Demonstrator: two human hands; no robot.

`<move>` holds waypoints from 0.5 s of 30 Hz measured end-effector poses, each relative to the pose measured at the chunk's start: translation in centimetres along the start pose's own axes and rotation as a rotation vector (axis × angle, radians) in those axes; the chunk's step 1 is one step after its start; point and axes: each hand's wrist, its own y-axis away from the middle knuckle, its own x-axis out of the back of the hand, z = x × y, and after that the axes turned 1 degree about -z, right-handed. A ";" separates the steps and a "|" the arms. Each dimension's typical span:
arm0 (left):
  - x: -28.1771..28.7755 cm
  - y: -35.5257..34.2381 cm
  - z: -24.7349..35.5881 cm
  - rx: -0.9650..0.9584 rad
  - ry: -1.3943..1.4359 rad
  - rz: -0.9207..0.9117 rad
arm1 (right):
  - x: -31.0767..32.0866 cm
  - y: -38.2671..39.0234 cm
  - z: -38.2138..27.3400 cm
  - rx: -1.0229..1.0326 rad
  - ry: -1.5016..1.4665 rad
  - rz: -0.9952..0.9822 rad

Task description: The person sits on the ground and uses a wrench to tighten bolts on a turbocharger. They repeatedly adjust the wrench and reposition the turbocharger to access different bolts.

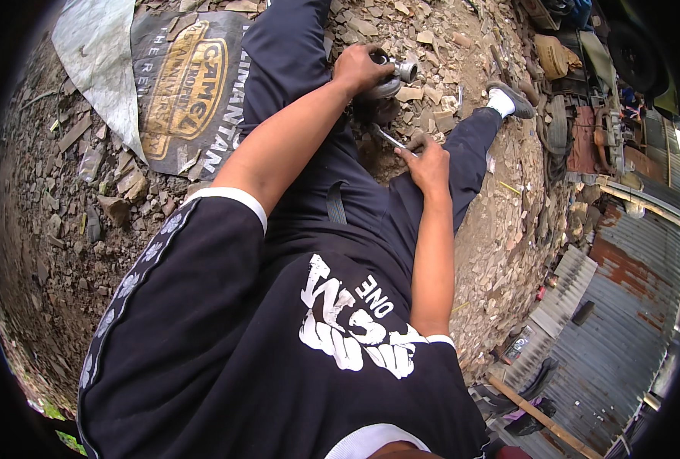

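My left hand (pixel 363 69) is closed around a grey metal machine part with a short round pipe neck (pixel 407 72), which sticks out to the right of the fingers. Much of this part is hidden by the hand, and its exact kind does not show. Lower and to the right, my right hand (pixel 429 162) grips a slim, shiny metal tool (pixel 389 138) between thumb and fingers. Its tip points up and left toward a dark, shadowed object (pixel 376 113) beneath the metal part. Whether the tip touches that object I cannot tell.
My legs in dark trousers (pixel 470 153) are spread on stony ground (pixel 57 260) covered with broken chips. A printed dark sheet (pixel 187 92) and a pale sheet (pixel 99 65) lie at the left. Scrap, a tyre (pixel 632 57) and rusty corrugated metal sheets (pixel 623 283) line the right side.
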 end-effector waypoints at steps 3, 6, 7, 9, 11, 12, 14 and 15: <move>-0.3 -0.1 0.1 -0.018 -0.005 -0.003 | -1.1 0.2 0.8 0.076 0.019 -0.002; -0.3 -0.1 -0.4 -0.010 -0.008 0.009 | 0.1 0.6 -0.3 0.015 -0.076 -0.046; -0.4 -0.1 -0.5 -0.008 -0.014 0.024 | 0.4 0.8 -1.1 0.022 -0.088 0.007; 0.0 0.0 -0.2 -0.004 0.006 0.020 | 0.8 0.6 -2.4 0.039 -0.074 0.091; -0.5 0.1 0.0 -0.006 0.012 0.005 | 0.1 0.4 -2.1 0.176 -0.029 0.192; -0.3 0.1 -0.2 -0.004 0.006 0.004 | -0.5 0.4 -2.3 0.252 -0.014 0.237; -0.4 0.0 -0.1 -0.005 -0.007 0.004 | -1.3 0.4 -2.7 0.249 0.008 0.242; -0.4 0.0 -0.1 -0.004 -0.007 -0.002 | -1.6 0.4 -2.8 0.240 0.007 0.235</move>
